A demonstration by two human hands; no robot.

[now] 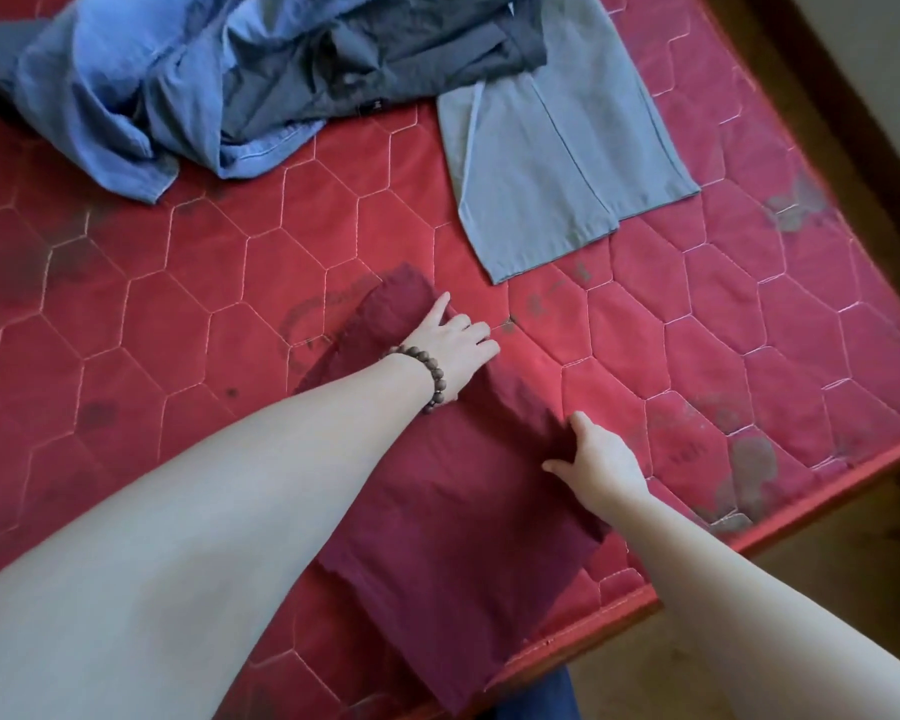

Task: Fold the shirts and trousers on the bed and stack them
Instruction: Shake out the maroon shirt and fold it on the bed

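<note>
A dark maroon garment (453,537) lies flat along the near part of the red quilted mattress (178,304), its near end hanging over the bed's front edge. My left hand (450,345), with a bead bracelet on the wrist, grips the garment's right edge near the far end, fingers curled over the cloth. My right hand (601,459) holds the same edge lower down, fingers tucked under the fabric and thumb on top. Grey trousers (557,163) lie flat at the back right. A crumpled blue shirt (141,80) and a dark grey shirt (365,59) are heaped at the back.
The mattress front edge (749,543) runs diagonally at the lower right, with a wooden bed frame and floor (827,579) beyond it. Dark stains mark the mattress. A blue-clad leg (536,698) shows at the bottom edge.
</note>
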